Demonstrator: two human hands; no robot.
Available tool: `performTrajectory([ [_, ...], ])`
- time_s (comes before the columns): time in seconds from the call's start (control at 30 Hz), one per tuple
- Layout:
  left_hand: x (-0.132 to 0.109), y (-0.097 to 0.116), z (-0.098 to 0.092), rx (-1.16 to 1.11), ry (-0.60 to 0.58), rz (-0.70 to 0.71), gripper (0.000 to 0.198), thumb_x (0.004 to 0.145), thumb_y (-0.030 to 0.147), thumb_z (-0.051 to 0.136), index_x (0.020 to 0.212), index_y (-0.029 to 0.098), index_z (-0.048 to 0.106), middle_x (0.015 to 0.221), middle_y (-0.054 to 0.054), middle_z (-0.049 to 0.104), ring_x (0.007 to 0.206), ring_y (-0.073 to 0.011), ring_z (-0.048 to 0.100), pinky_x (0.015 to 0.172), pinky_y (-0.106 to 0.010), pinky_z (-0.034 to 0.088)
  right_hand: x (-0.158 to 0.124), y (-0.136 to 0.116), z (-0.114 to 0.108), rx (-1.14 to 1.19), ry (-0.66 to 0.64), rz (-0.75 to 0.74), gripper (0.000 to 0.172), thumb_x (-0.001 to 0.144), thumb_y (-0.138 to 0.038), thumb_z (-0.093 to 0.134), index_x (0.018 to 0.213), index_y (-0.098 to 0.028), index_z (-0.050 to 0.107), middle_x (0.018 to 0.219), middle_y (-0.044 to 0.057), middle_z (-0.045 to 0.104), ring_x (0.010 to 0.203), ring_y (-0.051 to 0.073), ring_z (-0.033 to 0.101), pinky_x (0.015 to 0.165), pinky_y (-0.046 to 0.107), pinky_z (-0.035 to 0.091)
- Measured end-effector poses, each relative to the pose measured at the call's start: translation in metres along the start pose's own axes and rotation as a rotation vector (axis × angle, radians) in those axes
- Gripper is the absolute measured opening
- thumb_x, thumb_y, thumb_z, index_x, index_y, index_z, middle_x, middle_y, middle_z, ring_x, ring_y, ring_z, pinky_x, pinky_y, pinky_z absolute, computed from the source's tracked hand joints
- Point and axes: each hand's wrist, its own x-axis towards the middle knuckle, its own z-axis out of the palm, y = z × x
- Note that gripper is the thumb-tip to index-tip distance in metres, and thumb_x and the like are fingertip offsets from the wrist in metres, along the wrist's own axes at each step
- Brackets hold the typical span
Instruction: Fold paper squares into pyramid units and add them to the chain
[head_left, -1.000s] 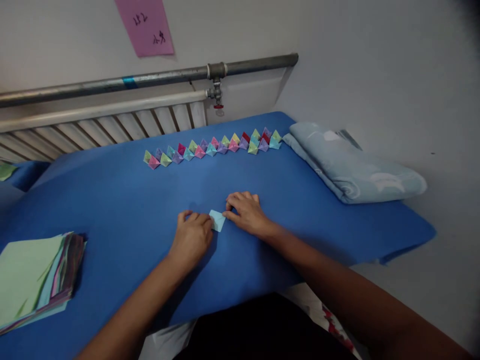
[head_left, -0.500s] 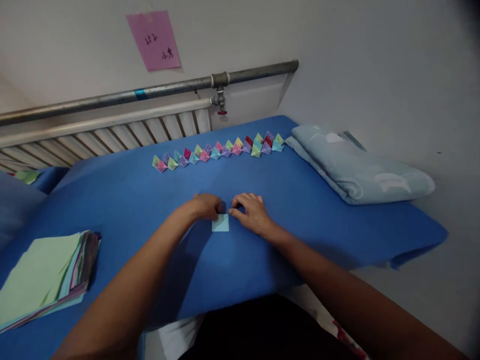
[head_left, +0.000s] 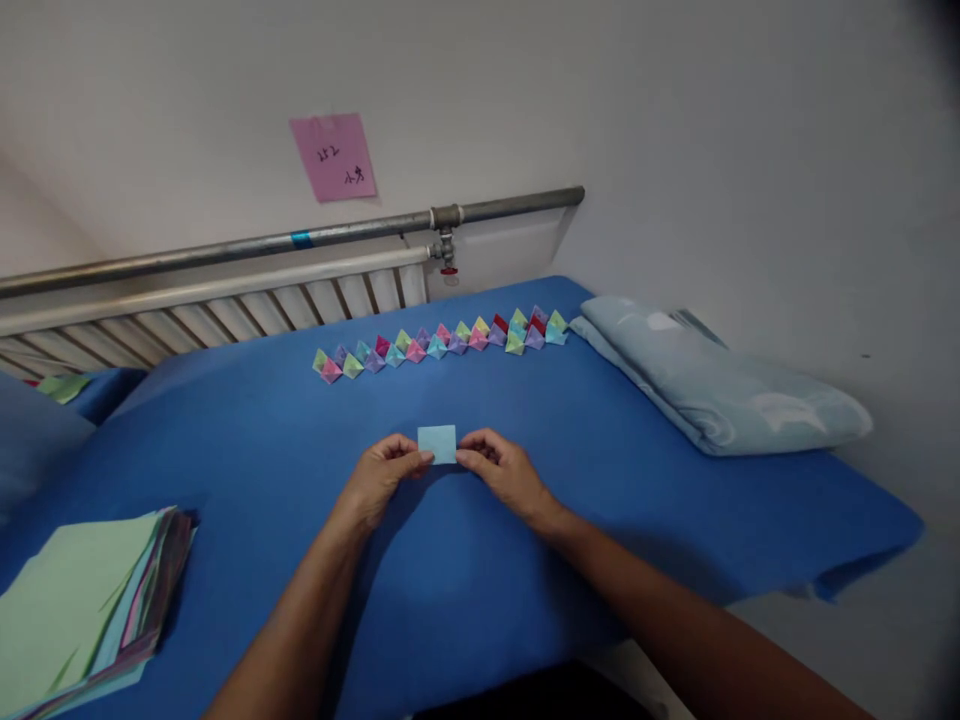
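A small light-blue square of paper [head_left: 437, 441] is held up between my two hands, above the blue cloth surface [head_left: 450, 580]. My left hand [head_left: 381, 476] pinches its lower left corner, the thumb lying over the front. On the opposite side my right hand [head_left: 504, 470] grips the right edge between thumb and fingertips. Farther back, a long zigzag row of folded paper pieces [head_left: 436, 347] in pink, green, purple, blue and yellow lies across the surface.
At the left lies a stack of coloured paper sheets [head_left: 75, 580], pale green on top. A folded light-blue blanket [head_left: 720, 380] rests at the right against the wall. Behind are a white radiator [head_left: 217, 318], a metal pipe [head_left: 225, 256] and a pink paper note [head_left: 334, 157].
The paper lay flat under my fingertips before; now both hands hold it up by its sides. My wrists have turned, and the camera view has tilted upward.
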Motion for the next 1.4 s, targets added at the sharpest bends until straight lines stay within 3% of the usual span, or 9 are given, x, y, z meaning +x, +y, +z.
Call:
performTrajectory([
  [0.3,-0.003,-0.009,0.023,-0.233,0.061,-0.053,0.029,0.056,0.034,0.08,0.06,0.016,0.058,0.055,0.003,0.057,0.054,-0.0075,0.048,0.056,-0.022,0.036,0.002,0.0,0.008,0.094,-0.047,0.048,0.018,0.074,-0.038,0.061,0.07,-0.02,0.059,0.066,-0.004,0.051,0.063,0.011,0.046,0.064,0.026,0.038],
  [0.57,-0.002,-0.004,0.008,-0.227,-0.067,-0.028,0.025,0.061,0.029,0.078,0.081,0.018,0.068,0.067,0.002,0.064,0.063,-0.0102,0.056,0.063,-0.024,0.043,0.001,-0.001,0.006,0.018,-0.125,0.051,0.02,0.074,-0.036,0.061,0.063,-0.02,0.054,0.059,-0.005,0.044,0.056,0.009,0.038,0.055,0.023,0.032],
  [0.77,-0.003,-0.006,0.002,-0.16,-0.111,-0.025,0.019,0.062,0.028,0.076,0.072,0.018,0.064,0.063,0.002,0.063,0.058,-0.0105,0.055,0.059,-0.023,0.043,-0.001,0.0,0.007,-0.061,-0.168,0.044,0.017,0.078,-0.036,0.06,0.069,-0.021,0.059,0.06,-0.006,0.048,0.054,0.009,0.04,0.053,0.022,0.032],
  [0.87,-0.005,-0.009,0.003,-0.065,-0.122,0.096,0.016,0.067,0.029,0.073,0.07,0.018,0.061,0.07,0.0,0.067,0.065,-0.0128,0.059,0.064,-0.026,0.046,0.0,0.004,0.004,-0.242,-0.129,-0.13,0.018,0.084,-0.034,0.056,0.073,-0.021,0.061,0.064,-0.004,0.053,0.059,0.011,0.046,0.059,0.025,0.037],
  [0.97,-0.004,-0.014,0.004,0.182,-0.103,0.341,0.007,0.076,0.026,0.064,0.074,0.019,0.061,0.084,-0.003,0.07,0.08,-0.0157,0.063,0.077,-0.031,0.049,0.002,0.008,-0.002,-0.506,-0.106,-0.435,0.013,0.087,-0.023,0.053,0.08,-0.02,0.063,0.075,0.001,0.063,0.072,0.015,0.053,0.073,0.03,0.038],
  [1.03,-0.003,-0.02,0.005,0.376,-0.071,0.519,0.003,0.08,0.02,0.058,0.079,0.02,0.06,0.088,-0.003,0.07,0.086,-0.0161,0.064,0.081,-0.032,0.048,0.003,0.009,-0.006,-0.675,-0.103,-0.545,0.013,0.088,-0.017,0.052,0.088,-0.019,0.065,0.086,0.004,0.067,0.079,0.017,0.054,0.077,0.032,0.037],
  [1.17,-0.002,-0.031,0.006,0.742,-0.009,0.773,0.013,0.082,0.011,0.049,0.08,0.02,0.058,0.086,-0.005,0.067,0.087,-0.0179,0.062,0.081,-0.035,0.048,0.0,0.008,-0.009,-0.94,-0.133,-0.627,0.016,0.09,-0.016,0.051,0.095,-0.02,0.066,0.095,0.006,0.067,0.083,0.019,0.052,0.077,0.033,0.033],
  [1.27,-0.011,-0.035,0.006,0.984,-0.025,0.824,0.016,0.085,0.01,0.047,0.079,0.019,0.059,0.085,-0.006,0.067,0.083,-0.0188,0.061,0.078,-0.036,0.048,-0.006,0.006,-0.01,-1.025,-0.207,-0.693,0.018,0.093,-0.017,0.048,0.093,-0.02,0.067,0.095,0.007,0.067,0.083,0.019,0.051,0.076,0.034,0.03],
  [1.4,-0.029,-0.037,0.006,1.072,-0.042,0.845,0.018,0.09,0.013,0.047,0.097,0.017,0.063,0.099,-0.009,0.069,0.092,-0.0208,0.061,0.083,-0.039,0.047,-0.014,0.005,-0.015,-1.041,-0.331,-0.717,0.02,0.091,-0.015,0.051,0.106,-0.018,0.065,0.105,0.009,0.066,0.092,0.022,0.051,0.078,0.035,0.03],
])
